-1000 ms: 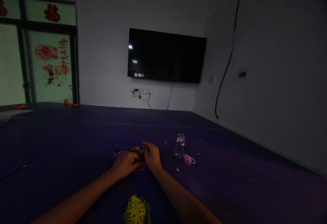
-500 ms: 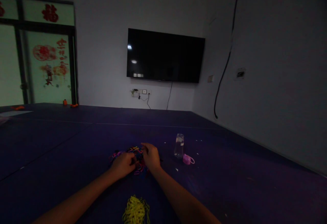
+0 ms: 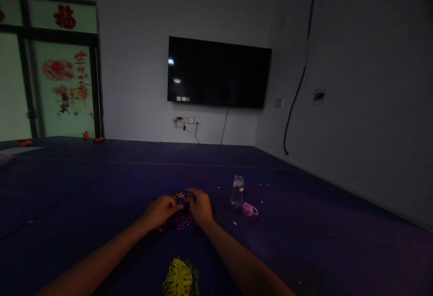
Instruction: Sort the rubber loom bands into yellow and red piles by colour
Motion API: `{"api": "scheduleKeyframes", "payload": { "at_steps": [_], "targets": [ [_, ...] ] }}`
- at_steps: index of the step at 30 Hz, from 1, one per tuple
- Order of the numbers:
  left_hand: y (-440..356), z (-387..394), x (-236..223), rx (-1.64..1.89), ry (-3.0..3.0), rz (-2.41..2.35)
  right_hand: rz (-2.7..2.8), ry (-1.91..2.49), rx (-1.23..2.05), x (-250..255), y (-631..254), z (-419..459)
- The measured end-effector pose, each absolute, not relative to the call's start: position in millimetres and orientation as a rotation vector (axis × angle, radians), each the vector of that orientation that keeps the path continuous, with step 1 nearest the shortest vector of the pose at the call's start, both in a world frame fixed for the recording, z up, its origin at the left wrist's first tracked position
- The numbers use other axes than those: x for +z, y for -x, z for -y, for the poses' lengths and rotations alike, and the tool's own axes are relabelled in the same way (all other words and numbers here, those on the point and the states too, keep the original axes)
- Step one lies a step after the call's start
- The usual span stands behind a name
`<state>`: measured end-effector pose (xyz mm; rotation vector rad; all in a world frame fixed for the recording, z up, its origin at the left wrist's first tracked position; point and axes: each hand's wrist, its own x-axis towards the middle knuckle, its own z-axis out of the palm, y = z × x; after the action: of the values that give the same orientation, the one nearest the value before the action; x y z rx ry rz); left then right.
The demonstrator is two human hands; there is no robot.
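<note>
A pile of thin, many-coloured loops (image 3: 184,220), like rubber bands in pink, blue, red and yellow, lies on the dark purple surface. My left hand (image 3: 162,209) is at the pile's left side, fingers curled and thumb pointing right. On the right side, my right hand (image 3: 200,205) reaches into the pile with bent fingers, its index finger angled left. Both hands look closed at the fingertips, but what they pinch is hidden among the loops. Nearer to me, between my forearms, sits a separate heap of yellow loops (image 3: 180,278).
Right of the hands stand a clear bottle (image 3: 237,192) and, beside it, a pink cap with a ring (image 3: 248,209). Small white scraps (image 3: 234,223) are scattered around them. A wall (image 3: 338,152) bounds the right side. Orange items (image 3: 98,139) lie at the far left.
My left hand has shifted slightly up and left, and its thumb now shows stretched toward my right hand. My right hand has stayed nearly in place.
</note>
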<state>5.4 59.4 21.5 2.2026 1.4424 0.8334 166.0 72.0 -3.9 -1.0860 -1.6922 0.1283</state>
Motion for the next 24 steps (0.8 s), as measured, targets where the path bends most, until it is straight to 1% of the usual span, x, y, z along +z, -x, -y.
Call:
{"api": "scheduleKeyframes", "payload": {
  "at_steps": [4, 7, 11, 20, 24],
  "targets": [
    [-7.4, -57.9, 21.0, 0.865, -2.200, -1.460, 1.692, 1.081, 0.108, -3.7, -166.0, -71.8],
    [-7.1, -57.4, 22.3, 0.959, -2.111, -1.464, 1.706, 1.070, 0.120, -2.4, -165.9, -70.1],
    [-5.6, -60.9, 22.8, 1.063, -2.016, -1.431, 1.894, 0.985, 0.135, 1.6, -164.7, -64.3],
    [-11.0, -60.4, 20.8, 1.132, -1.913, -1.329, 2.194, 0.860, -0.092, -0.3, -158.2, -64.6],
    [-11.1, -58.3, 24.3, 1.131, -1.861, -1.282, 2.260, 0.903, -0.139, -4.1, -158.4, -68.3]
  ]
}}
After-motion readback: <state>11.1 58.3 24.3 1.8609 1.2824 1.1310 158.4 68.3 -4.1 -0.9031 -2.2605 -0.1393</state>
